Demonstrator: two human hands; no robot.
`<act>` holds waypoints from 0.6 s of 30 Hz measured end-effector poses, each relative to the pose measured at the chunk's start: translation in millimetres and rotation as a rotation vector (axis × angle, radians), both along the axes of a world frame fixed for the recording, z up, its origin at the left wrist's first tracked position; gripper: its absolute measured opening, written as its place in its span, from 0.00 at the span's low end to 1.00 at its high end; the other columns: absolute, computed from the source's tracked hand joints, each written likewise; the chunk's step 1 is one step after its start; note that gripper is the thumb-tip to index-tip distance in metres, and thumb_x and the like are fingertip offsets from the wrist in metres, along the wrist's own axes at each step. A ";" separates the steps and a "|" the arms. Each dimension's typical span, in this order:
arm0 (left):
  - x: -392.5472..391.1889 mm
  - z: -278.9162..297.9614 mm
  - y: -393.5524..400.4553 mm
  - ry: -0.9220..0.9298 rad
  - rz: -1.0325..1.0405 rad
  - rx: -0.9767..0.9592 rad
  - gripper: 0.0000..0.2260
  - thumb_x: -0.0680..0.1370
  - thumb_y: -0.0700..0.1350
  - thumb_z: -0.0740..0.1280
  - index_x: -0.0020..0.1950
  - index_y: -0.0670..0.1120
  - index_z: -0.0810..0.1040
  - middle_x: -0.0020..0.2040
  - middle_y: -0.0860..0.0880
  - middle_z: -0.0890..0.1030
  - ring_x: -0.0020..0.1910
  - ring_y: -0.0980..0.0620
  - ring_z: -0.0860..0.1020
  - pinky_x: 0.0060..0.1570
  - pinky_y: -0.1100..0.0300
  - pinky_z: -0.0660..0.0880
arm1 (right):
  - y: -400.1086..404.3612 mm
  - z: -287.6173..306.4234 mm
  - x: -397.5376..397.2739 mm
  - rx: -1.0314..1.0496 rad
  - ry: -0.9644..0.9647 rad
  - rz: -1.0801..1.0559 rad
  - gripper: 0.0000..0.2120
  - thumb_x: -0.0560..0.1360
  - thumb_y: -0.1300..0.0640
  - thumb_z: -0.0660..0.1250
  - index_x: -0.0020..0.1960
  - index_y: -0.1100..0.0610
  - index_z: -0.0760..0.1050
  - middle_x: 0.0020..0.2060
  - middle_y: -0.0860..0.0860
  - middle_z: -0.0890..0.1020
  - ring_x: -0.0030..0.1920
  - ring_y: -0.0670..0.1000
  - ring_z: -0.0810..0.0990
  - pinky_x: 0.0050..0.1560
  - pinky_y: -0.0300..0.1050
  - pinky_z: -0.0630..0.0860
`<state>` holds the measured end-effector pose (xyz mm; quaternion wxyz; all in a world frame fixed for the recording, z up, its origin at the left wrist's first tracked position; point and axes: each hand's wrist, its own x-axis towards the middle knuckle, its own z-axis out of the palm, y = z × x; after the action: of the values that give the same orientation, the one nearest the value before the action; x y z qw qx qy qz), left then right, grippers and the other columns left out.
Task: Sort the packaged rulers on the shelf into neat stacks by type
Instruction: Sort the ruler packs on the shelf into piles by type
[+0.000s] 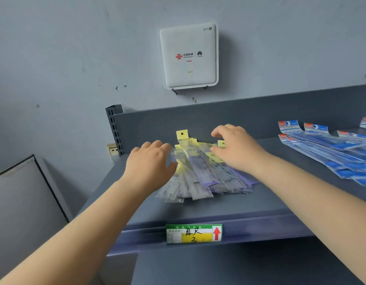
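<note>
A fanned pile of clear packaged rulers with yellow header cards (200, 173) lies in the middle of the grey shelf (229, 204). My left hand (149, 163) rests on the pile's left edge, fingers loosely bent, thumb against the packs. My right hand (233, 149) lies over the pile's right side, its fingers curved down onto the yellow headers. Whether either hand pinches a pack cannot be seen. A second group of rulers in blue packaging (330, 151) lies spread at the shelf's right end.
The shelf has a raised grey back panel (219, 118) and a slotted upright (114, 128) at its left end. A green and yellow price label (193, 233) sits on the front lip. A white router (188, 55) hangs on the wall above. A grey board (24, 194) leans at the left.
</note>
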<state>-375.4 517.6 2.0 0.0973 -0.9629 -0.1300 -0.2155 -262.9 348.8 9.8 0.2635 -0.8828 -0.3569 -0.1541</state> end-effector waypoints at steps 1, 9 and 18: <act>3.5 0.5 -1.5 -0.004 -0.022 0.012 0.20 0.79 0.58 0.56 0.69 0.52 0.67 0.63 0.52 0.73 0.62 0.49 0.70 0.58 0.56 0.66 | -3.4 -0.7 -0.3 -0.050 -0.050 -0.009 0.16 0.77 0.53 0.61 0.64 0.54 0.70 0.59 0.50 0.74 0.62 0.54 0.68 0.56 0.47 0.69; 44.2 13.2 -40.1 -0.028 -0.183 0.106 0.19 0.79 0.57 0.55 0.66 0.50 0.69 0.61 0.52 0.74 0.60 0.49 0.72 0.57 0.57 0.66 | -50.8 7.3 3.2 -0.376 -0.312 -0.183 0.16 0.79 0.47 0.56 0.62 0.53 0.71 0.57 0.50 0.74 0.59 0.54 0.70 0.50 0.48 0.67; 94.1 19.4 -146.2 -0.019 -0.326 0.136 0.20 0.79 0.59 0.54 0.65 0.49 0.69 0.59 0.51 0.74 0.60 0.48 0.72 0.56 0.56 0.65 | -152.0 6.8 24.8 -0.543 -0.370 -0.344 0.17 0.79 0.47 0.54 0.62 0.56 0.69 0.59 0.52 0.72 0.61 0.55 0.69 0.55 0.49 0.66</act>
<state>-281.3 371.3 21.4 0.1245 -0.9604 0.0417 -0.2457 -238.1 196.8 16.6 -0.0789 -0.9250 -0.2725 -0.2528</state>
